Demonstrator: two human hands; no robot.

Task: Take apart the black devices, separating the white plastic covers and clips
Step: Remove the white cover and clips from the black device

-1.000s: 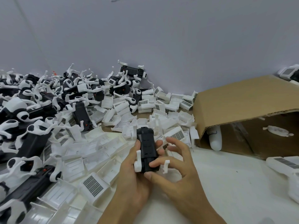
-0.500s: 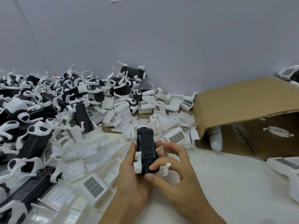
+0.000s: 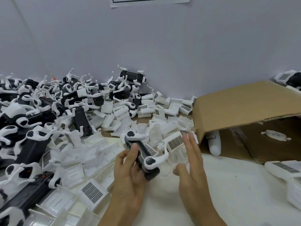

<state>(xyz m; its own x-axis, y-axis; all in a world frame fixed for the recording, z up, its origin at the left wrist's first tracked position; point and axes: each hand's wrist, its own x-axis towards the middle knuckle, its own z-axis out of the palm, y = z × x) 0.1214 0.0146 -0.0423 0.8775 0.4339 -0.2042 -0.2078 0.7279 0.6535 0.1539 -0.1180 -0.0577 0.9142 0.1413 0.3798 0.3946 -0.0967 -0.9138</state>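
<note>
My left hand (image 3: 128, 173) grips a black device (image 3: 147, 171) low in the middle of the view, tilted on its side above the table. A white clip (image 3: 156, 160) with a round black hub sits on its near end, and a second white clip (image 3: 135, 135) sits on its far end. My right hand (image 3: 191, 162) is just right of the device with fingers straight, touching nothing that I can make out. Behind those fingers, a white plastic cover (image 3: 175, 142) with a grid label lies on the pile.
A heap of black devices with white clips (image 3: 40, 111) fills the left. Loose white covers (image 3: 91, 162) spread across the middle and front left. A cardboard box (image 3: 244, 101) lies on its side at the right, holding white parts. More white pieces (image 3: 283, 168) lie at the right edge.
My right hand has let go of the device and moved right with fingers straightened. My left hand has turned the device from lengthwise onto its side, showing the white clips.
</note>
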